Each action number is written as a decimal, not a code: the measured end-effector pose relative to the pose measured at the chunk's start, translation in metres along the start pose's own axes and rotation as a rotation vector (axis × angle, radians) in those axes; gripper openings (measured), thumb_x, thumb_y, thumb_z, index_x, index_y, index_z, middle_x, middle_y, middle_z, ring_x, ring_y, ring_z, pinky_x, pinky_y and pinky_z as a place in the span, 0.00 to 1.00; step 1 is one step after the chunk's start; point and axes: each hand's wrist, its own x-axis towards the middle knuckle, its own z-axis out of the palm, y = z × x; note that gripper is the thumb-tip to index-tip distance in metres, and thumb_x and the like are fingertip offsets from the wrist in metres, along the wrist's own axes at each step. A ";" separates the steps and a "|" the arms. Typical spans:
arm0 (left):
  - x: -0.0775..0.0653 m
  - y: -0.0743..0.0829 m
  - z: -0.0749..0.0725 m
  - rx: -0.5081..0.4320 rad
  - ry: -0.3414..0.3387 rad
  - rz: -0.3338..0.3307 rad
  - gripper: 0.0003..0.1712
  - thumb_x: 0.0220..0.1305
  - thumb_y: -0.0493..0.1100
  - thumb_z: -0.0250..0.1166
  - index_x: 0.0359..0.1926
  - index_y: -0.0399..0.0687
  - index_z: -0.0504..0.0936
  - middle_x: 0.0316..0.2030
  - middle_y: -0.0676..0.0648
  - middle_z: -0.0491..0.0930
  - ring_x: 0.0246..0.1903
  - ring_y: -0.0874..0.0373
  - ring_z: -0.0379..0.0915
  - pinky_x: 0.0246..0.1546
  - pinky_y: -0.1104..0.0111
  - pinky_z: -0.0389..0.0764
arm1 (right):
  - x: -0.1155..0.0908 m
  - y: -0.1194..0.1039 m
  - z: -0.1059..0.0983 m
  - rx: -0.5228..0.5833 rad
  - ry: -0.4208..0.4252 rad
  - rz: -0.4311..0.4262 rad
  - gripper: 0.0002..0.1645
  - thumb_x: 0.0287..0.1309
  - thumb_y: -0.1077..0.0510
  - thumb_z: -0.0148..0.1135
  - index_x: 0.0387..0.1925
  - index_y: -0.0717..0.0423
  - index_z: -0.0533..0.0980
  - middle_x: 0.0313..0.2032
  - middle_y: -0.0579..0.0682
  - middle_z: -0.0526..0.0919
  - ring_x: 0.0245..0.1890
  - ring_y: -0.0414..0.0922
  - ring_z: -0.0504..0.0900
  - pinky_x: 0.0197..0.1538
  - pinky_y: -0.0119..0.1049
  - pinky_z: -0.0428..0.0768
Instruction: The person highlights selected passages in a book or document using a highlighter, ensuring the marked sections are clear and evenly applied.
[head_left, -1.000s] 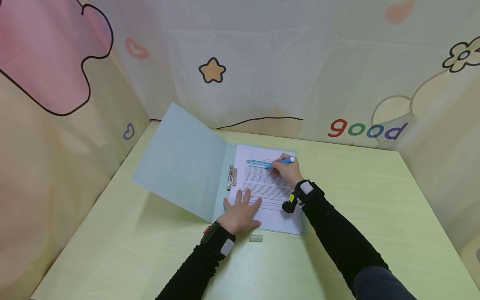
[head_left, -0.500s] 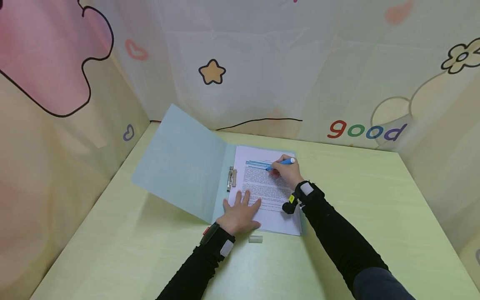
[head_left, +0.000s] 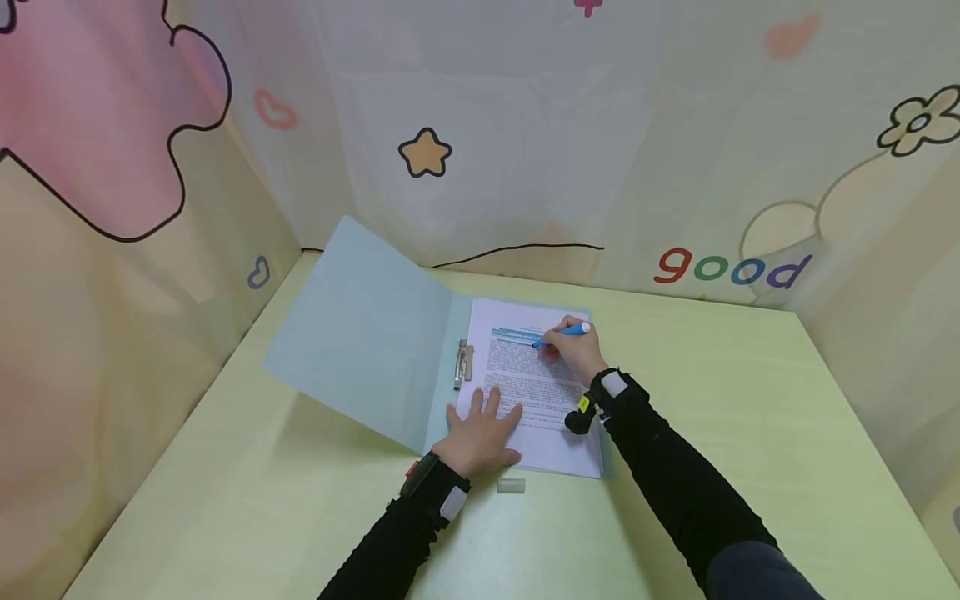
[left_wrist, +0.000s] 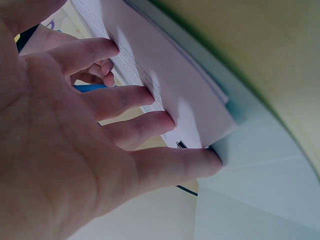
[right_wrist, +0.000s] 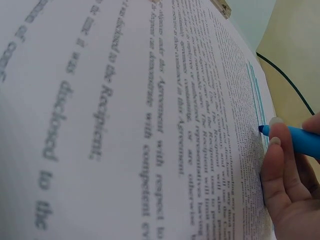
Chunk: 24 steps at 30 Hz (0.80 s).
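Printed sheets [head_left: 558, 450] lie in an opened light blue folder [head_left: 367, 333], beside its metal clip [head_left: 460, 364]. My left hand [head_left: 478, 435] rests on the lower left of the paper with its fingers spread. In the left wrist view the fingertips [left_wrist: 162, 120] touch the sheet, and the little finger reaches the folder. Near the top of the page my right hand [head_left: 576, 346] pinches a blue marker [head_left: 573, 330], its dark tip [right_wrist: 262, 129] down at the text. Blue-green lines [right_wrist: 256, 90] run across the upper rows of print.
A small grey-white block [head_left: 512, 485] lies on the pale table [head_left: 720, 375] just below the folder's lower edge. The folder's cover stands tilted up on the left. A printed cloth backdrop [head_left: 510, 142] surrounds the table at the back and sides.
The head view has tilted up a little, so everything sits slightly lower in it. The left hand stays in place; the marker tip stays close to the same row of text.
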 end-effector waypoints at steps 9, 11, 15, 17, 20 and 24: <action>0.000 0.000 0.005 -0.001 0.002 -0.001 0.40 0.57 0.58 0.61 0.68 0.56 0.61 0.71 0.37 0.52 0.67 0.37 0.43 0.57 0.30 0.54 | -0.002 0.005 0.000 0.010 -0.005 0.014 0.11 0.50 0.61 0.63 0.20 0.57 0.69 0.26 0.60 0.87 0.22 0.47 0.84 0.24 0.29 0.81; 0.001 0.000 0.005 0.002 0.004 -0.002 0.40 0.56 0.58 0.61 0.68 0.56 0.61 0.71 0.37 0.52 0.67 0.37 0.43 0.57 0.30 0.54 | -0.002 0.006 0.000 0.014 -0.008 0.009 0.11 0.50 0.62 0.63 0.20 0.57 0.69 0.26 0.59 0.87 0.21 0.47 0.84 0.23 0.29 0.81; 0.001 0.000 0.005 0.003 0.009 -0.003 0.40 0.56 0.58 0.61 0.68 0.56 0.61 0.71 0.37 0.52 0.67 0.37 0.43 0.57 0.30 0.54 | 0.000 0.006 -0.001 0.019 -0.005 0.005 0.10 0.50 0.62 0.62 0.20 0.58 0.69 0.26 0.59 0.87 0.21 0.46 0.84 0.23 0.29 0.81; 0.001 0.000 0.005 0.003 0.013 -0.002 0.40 0.57 0.58 0.61 0.68 0.56 0.61 0.71 0.37 0.52 0.67 0.37 0.43 0.57 0.30 0.54 | 0.001 0.006 -0.001 0.018 -0.005 0.008 0.10 0.50 0.61 0.62 0.21 0.58 0.69 0.25 0.58 0.87 0.21 0.46 0.84 0.22 0.28 0.81; 0.001 0.000 0.005 0.005 0.017 -0.001 0.40 0.56 0.58 0.61 0.68 0.56 0.61 0.71 0.37 0.53 0.67 0.37 0.43 0.57 0.30 0.54 | 0.002 0.007 -0.002 0.017 -0.006 0.020 0.10 0.50 0.61 0.63 0.21 0.58 0.70 0.26 0.57 0.87 0.22 0.46 0.84 0.23 0.27 0.81; 0.001 0.000 0.004 0.004 0.018 0.000 0.40 0.56 0.58 0.62 0.68 0.56 0.61 0.71 0.37 0.53 0.67 0.37 0.43 0.57 0.30 0.54 | 0.003 0.008 -0.002 0.013 -0.004 0.031 0.10 0.51 0.60 0.63 0.22 0.58 0.70 0.27 0.57 0.87 0.22 0.45 0.84 0.24 0.27 0.82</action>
